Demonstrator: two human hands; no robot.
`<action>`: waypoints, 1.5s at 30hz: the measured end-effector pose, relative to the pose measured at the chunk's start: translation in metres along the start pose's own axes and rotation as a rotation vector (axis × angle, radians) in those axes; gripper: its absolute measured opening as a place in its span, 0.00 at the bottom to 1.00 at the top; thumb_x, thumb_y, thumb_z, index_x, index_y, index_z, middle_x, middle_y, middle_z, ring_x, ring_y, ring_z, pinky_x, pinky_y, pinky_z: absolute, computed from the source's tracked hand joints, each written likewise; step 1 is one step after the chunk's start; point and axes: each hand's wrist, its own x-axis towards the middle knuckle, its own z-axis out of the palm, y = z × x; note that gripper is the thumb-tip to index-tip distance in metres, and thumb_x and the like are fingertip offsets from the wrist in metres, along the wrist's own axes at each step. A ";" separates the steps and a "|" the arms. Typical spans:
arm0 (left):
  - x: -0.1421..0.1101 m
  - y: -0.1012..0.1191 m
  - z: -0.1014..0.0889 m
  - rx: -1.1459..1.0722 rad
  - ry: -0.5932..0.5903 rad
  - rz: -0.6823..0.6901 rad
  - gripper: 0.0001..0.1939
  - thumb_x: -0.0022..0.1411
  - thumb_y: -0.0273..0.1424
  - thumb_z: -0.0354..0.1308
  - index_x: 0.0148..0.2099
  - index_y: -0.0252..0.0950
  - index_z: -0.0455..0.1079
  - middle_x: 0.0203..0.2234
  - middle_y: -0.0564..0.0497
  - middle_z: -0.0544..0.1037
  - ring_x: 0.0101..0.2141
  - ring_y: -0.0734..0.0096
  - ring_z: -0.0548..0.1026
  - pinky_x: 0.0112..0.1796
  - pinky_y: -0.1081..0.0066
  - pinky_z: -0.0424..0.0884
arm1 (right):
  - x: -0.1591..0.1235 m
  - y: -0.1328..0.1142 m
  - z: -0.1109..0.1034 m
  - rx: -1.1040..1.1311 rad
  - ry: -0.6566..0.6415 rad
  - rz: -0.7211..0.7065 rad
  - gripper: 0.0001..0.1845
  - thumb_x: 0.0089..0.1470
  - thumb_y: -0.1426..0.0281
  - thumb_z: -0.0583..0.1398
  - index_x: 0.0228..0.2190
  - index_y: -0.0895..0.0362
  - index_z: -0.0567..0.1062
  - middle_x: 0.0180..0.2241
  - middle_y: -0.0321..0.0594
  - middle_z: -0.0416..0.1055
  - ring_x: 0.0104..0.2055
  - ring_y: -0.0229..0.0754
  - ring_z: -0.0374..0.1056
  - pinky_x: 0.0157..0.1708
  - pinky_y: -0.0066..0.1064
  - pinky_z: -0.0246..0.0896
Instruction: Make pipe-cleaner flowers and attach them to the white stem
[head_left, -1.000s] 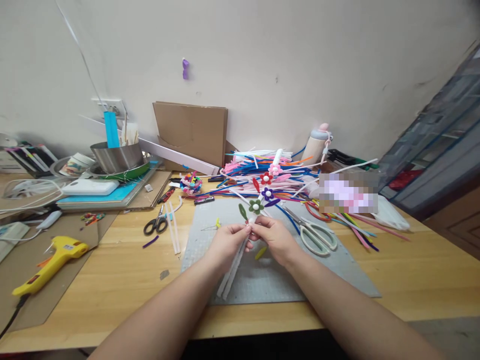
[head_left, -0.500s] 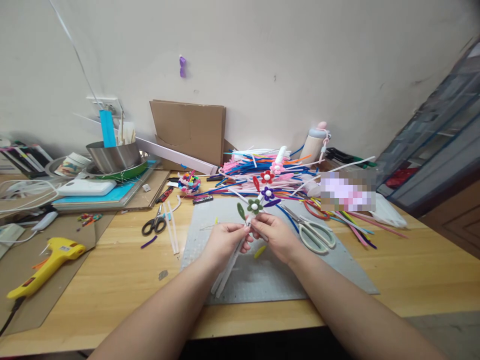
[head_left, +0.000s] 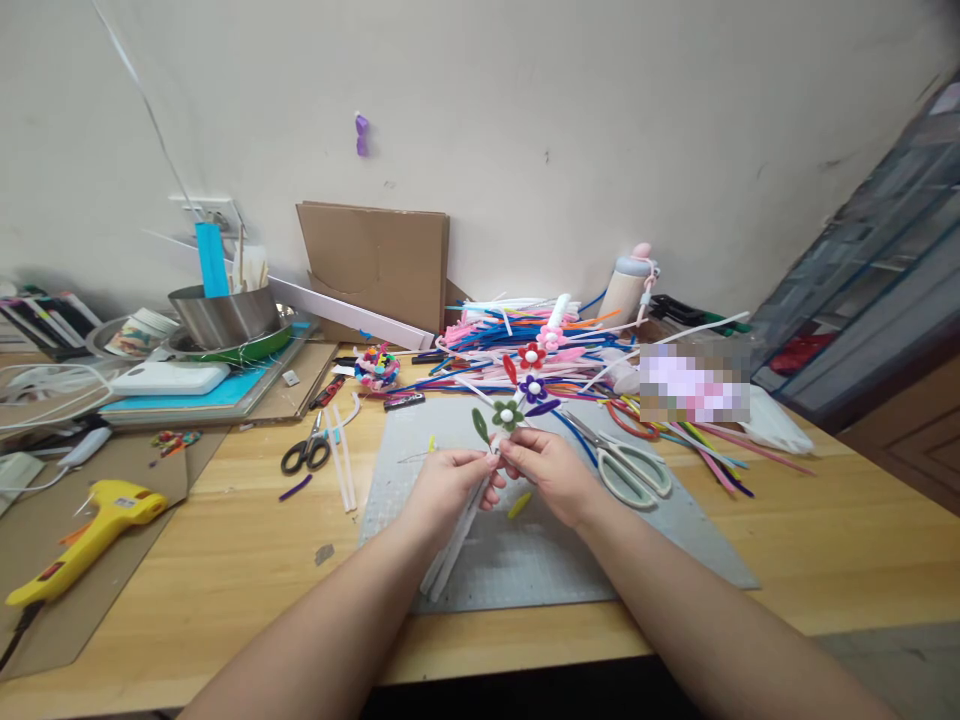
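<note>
probably light — fuzzy flower stalk (head_left: 507, 415) held over the grey mat (head_left: 585, 565), fingers of left hand (head_left: 450, 490) and right hand (head_left: 546, 472) pinching its white stem (head_left: 456, 545). likely bendy, grippy; petals (head_left: 532, 357) may crush — best held below them.

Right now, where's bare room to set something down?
Free: wood right of the gray mat, in front of loose pipe cleaners; also left, between glue gun, gray scrap and left forearm. Crowded: pile behind the mat, mid-mat around hands and flower sprig.
</note>
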 end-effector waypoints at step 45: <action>0.003 0.004 -0.003 0.049 0.146 0.069 0.12 0.44 0.35 0.64 0.23 0.29 0.72 0.16 0.49 0.72 0.15 0.78 0.66 0.19 0.75 0.62 | -0.014 -0.001 0.012 -0.409 0.198 -0.350 0.08 0.51 0.66 0.57 0.28 0.56 0.74 0.27 0.39 0.70 0.32 0.42 0.65 0.31 0.32 0.59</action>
